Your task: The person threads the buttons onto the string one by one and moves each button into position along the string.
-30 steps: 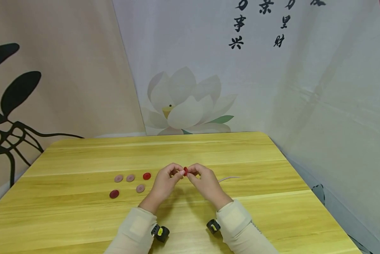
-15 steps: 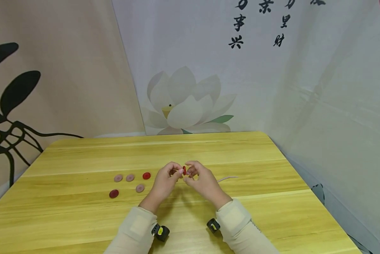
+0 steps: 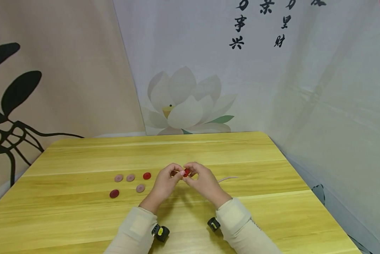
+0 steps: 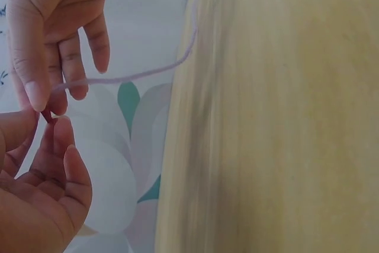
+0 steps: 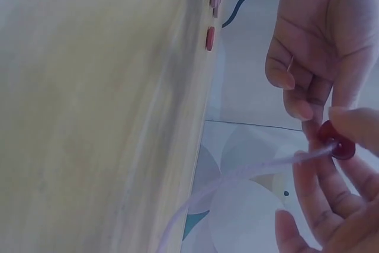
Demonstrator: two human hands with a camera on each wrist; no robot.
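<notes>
A red button (image 3: 186,172) is held between my two hands above the table. My left hand (image 3: 164,183) pinches it at the edge from the left. From the other side, the thumb and fingers of my right hand (image 3: 205,180) pinch the same button. A pale lilac cord (image 5: 237,175) meets the button's middle in the right wrist view and trails away below. In the left wrist view the cord (image 4: 142,76) runs out past the right fingers, and only a dark red edge of the button shows. Whether the cord's tip emerges behind the button is hidden.
Left of my hands on the wooden table (image 3: 82,218) lie several loose buttons: a red button (image 3: 147,175), a dark red button (image 3: 114,193) and pinkish buttons (image 3: 140,188). The cord's free end (image 3: 229,178) shows right of my right hand. A printed curtain (image 3: 190,98) hangs behind.
My right fingers loosened from the button half a second ago and have come back onto it. The button has turned from edge-on to show more of its face. The loose buttons have not moved.
</notes>
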